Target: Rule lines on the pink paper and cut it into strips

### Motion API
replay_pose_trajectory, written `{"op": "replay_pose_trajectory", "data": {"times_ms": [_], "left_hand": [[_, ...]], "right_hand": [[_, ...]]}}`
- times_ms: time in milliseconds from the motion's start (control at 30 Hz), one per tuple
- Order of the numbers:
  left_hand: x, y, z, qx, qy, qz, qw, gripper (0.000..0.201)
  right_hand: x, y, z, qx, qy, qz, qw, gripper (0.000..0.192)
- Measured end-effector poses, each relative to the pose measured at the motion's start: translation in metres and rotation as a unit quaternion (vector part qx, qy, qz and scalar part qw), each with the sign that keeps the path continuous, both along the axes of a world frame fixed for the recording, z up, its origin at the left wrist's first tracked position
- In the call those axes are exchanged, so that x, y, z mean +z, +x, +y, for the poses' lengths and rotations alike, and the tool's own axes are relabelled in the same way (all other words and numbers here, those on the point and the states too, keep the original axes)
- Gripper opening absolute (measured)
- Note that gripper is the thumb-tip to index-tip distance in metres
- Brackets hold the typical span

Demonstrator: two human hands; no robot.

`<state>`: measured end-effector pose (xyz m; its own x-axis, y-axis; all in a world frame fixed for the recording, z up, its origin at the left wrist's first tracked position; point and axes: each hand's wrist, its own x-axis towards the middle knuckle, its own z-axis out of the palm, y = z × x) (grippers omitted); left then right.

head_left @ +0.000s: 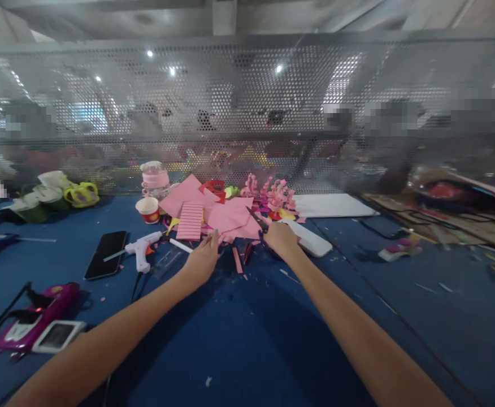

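Observation:
My right hand [280, 238] grips a pair of scissors [257, 220] whose blades point up and left over a heap of pink paper sheets [226, 217]. My left hand [203, 259] pinches the near edge of a pink sheet at its fingertips. A pink lined pad [190, 221] lies on the left of the heap. Thin pink offcuts [238, 260] lie on the blue table [230, 339] between my hands.
A white glue gun [142, 249] and a black phone [105, 254] lie left of my left hand. A paper cup [148, 210], pink paper flowers [277, 198], a white box [311, 238] and a perforated metal screen [247, 113] stand behind. Purple devices [35, 322] sit near left.

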<state>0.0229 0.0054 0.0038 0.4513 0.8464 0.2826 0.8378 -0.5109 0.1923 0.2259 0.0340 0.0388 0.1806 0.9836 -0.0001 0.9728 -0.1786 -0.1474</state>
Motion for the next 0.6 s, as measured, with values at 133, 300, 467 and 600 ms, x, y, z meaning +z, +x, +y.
{"op": "replay_pose_trajectory", "data": {"times_ms": [133, 300, 467, 600], "left_hand": [[-0.01, -0.009, 0.007, 0.022, -0.023, -0.04, 0.999, 0.052], [-0.01, -0.017, 0.011, 0.046, -0.038, -0.14, 0.988, 0.047], [0.0, -0.016, 0.009, 0.062, -0.057, -0.289, 0.954, 0.043], [0.01, -0.017, -0.001, 0.062, -0.09, -0.415, 0.903, 0.047]], "right_hand": [[-0.003, 0.002, 0.003, 0.012, 0.006, -0.001, 1.0, 0.036], [0.0, 0.004, 0.005, 0.04, 0.018, 0.001, 0.999, 0.034], [0.003, 0.002, 0.001, 0.033, 0.062, -0.004, 0.998, 0.032], [0.01, -0.004, -0.006, 0.017, 0.114, -0.004, 0.993, 0.034]]}}
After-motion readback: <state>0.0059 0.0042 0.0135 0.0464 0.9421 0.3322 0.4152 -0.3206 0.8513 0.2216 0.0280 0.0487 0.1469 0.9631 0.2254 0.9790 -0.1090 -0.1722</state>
